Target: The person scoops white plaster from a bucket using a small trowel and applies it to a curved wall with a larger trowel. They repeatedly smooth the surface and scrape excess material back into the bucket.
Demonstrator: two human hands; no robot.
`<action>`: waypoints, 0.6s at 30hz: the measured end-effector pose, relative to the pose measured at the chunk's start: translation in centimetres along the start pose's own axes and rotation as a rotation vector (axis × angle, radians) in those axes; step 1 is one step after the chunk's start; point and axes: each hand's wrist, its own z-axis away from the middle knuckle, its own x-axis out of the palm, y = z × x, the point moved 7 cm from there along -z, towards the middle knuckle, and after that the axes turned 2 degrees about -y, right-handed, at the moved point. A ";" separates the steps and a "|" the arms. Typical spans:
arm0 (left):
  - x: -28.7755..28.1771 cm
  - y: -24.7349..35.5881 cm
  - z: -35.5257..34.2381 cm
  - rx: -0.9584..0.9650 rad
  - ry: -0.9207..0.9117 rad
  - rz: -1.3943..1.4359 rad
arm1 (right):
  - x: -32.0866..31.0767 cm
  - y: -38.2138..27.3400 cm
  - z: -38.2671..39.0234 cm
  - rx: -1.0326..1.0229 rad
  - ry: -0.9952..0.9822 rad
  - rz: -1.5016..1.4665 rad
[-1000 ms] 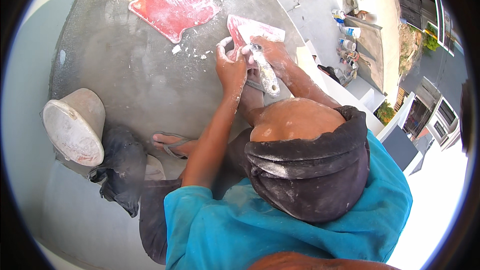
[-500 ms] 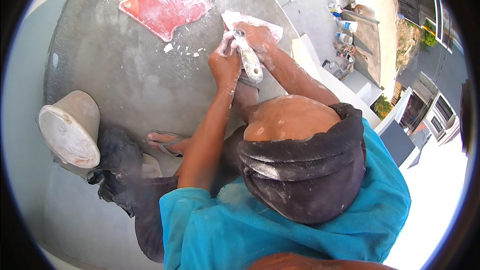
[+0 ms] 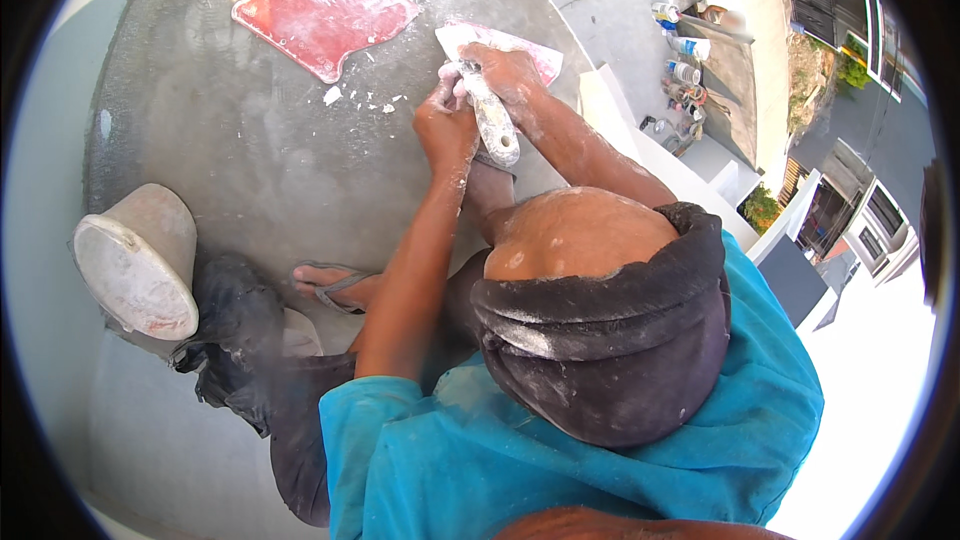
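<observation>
Both my hands meet over the grey floor at upper centre, around a whitened putty knife (image 3: pixel 493 126) whose handle points back toward me. My left hand (image 3: pixel 447 125) has its white-caked fingers pinched at the top of the handle. My right hand (image 3: pixel 507 78) is closed over the knife's far end, fingers curled. A flat white piece with a pink-red end (image 3: pixel 545 60) sticks out beyond my right hand; I cannot tell whether it is the blade or a separate piece. Ahead to the left lies a red sheet (image 3: pixel 318 18) smeared with white.
White crumbs (image 3: pixel 333 95) lie on the floor below the sheet. A tipped whitish bucket (image 3: pixel 137 275) sits at the left beside dark crumpled material (image 3: pixel 235 310). My bent knee (image 3: pixel 585 230) is close below my hands. A low ledge (image 3: pixel 620 120) runs along the right; several containers (image 3: pixel 685 70) stand beyond it.
The view has shifted slightly, so the floor, sheet and hands appear a little farther left. Both hands keep almost the same pose around the putty knife.
</observation>
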 end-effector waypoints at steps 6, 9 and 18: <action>0.2 -1.1 -0.3 -0.027 0.005 -0.003 | -0.5 0.5 0.0 -0.001 0.024 -0.010; -0.1 0.1 0.0 -0.034 -0.012 0.004 | 0.0 -0.2 -0.9 -0.003 0.024 -0.073; 0.1 -1.1 -0.1 -0.024 -0.048 0.194 | -0.2 0.5 -1.0 0.019 0.034 -0.132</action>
